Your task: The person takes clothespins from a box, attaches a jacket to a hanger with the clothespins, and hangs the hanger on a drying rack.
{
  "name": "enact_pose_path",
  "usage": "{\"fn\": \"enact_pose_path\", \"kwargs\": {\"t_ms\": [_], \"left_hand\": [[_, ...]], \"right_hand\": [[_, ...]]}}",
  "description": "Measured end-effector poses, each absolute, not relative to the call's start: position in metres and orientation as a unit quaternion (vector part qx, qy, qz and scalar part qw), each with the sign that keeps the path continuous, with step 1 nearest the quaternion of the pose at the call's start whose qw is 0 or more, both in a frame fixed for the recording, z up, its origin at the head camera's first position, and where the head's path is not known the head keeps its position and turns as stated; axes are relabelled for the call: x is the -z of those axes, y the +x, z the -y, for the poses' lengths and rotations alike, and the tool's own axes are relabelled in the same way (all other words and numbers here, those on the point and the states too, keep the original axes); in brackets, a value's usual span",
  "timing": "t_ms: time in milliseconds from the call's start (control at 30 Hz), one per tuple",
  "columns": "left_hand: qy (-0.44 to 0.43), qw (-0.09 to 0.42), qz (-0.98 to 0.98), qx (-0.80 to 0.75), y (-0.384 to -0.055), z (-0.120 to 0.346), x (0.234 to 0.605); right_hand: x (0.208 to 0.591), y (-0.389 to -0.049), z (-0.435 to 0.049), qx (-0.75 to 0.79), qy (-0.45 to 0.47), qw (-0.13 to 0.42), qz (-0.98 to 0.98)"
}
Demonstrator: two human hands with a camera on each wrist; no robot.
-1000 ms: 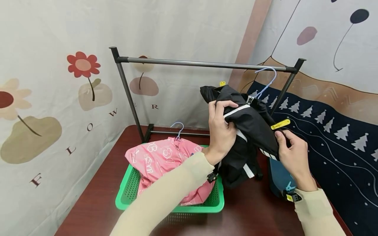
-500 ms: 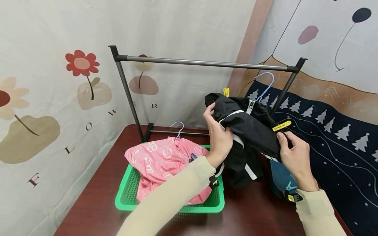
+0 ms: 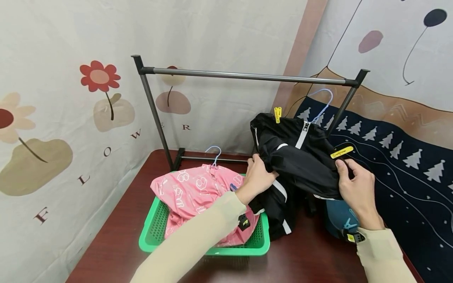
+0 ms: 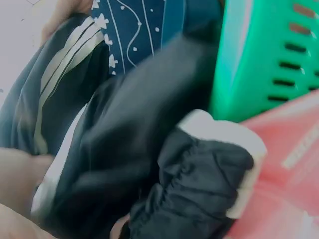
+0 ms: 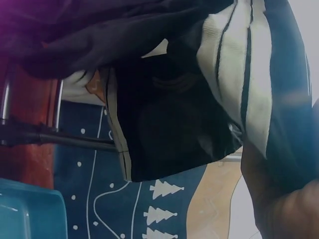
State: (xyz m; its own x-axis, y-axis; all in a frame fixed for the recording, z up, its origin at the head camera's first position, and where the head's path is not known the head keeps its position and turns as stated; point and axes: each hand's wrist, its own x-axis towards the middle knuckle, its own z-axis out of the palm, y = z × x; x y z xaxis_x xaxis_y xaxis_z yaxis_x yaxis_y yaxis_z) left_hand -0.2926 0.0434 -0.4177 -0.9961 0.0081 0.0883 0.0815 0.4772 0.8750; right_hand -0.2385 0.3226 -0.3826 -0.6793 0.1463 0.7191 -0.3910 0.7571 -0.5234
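A black jacket (image 3: 301,157) with white stripes and a front zipper hangs on a light blue hanger (image 3: 323,103), whose hook shows just below the rack's bar. Two yellow clothespins sit on it, one clothespin (image 3: 277,114) at the left shoulder and another clothespin (image 3: 341,152) at the right. My left hand (image 3: 257,176) grips the jacket's left side, its fingertips partly hidden by the fabric. My right hand (image 3: 358,190) pinches the jacket's edge just under the right clothespin. In the left wrist view, a gathered cuff (image 4: 204,174) with white trim lies over pink cloth.
A grey metal clothes rack (image 3: 244,75) stands on the dark red table (image 3: 113,236). Left of the jacket, a green basket (image 3: 150,232) holds a pink garment (image 3: 198,188) on a blue hanger (image 3: 216,154). Behind my right wrist is a blue bin (image 3: 337,216) with a light blue clip.
The jacket has dropped lower and swung open, so its zipper front faces me more. My left hand has moved down along it; the right hand has shifted slightly right, still pinching.
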Motion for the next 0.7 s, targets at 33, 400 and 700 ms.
{"fn": "enact_pose_path", "kwargs": {"t_ms": [33,400,700], "left_hand": [[-0.027,0.008,0.869,0.493,-0.295,-0.043,0.422],[-0.067,-0.069,0.915,0.393,-0.308,-0.055,0.437],[-0.087,0.009,0.818,0.568,-0.295,-0.061,0.432]], "right_hand": [[0.383,-0.238,-0.323,-0.342,0.071,0.394,0.85],[0.382,-0.239,-0.322,-0.344,0.077,0.394,0.849],[0.38,-0.239,-0.32,-0.351,0.077,0.399,0.844]]}}
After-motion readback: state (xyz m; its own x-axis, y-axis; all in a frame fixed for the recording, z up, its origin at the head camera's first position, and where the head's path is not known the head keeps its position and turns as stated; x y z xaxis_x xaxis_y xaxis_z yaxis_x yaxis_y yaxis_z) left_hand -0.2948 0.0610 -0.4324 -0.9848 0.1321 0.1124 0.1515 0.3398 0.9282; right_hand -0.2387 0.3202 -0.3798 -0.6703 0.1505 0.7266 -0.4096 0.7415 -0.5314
